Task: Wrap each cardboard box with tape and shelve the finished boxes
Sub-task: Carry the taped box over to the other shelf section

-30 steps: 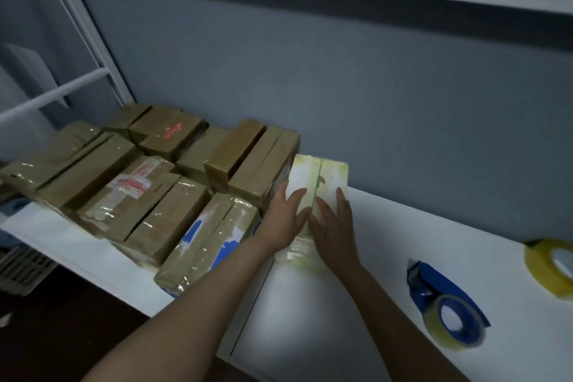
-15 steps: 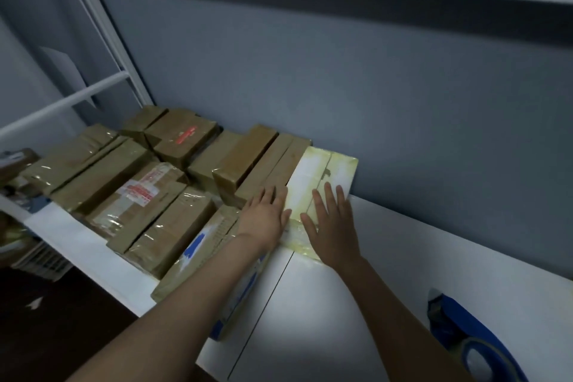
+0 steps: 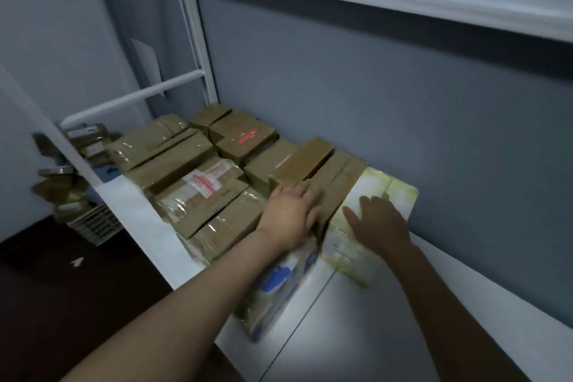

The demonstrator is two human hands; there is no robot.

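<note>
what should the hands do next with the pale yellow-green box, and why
Probably lift both hands away: the pale yellow-green taped cardboard box lies flat against the row of brown taped boxes, right hand flat on it, left hand resting on that row.

Brown taped boxes (image 3: 173, 161): nine, as far as can be counted. Blue-and-white printed box (image 3: 274, 282): one. Pale yellow-green box (image 3: 393, 192): one. Hands: two, left hand (image 3: 291, 214) and right hand (image 3: 381, 226). White shelf (image 3: 139, 205): one. Wire basket (image 3: 93, 223): one.
</note>
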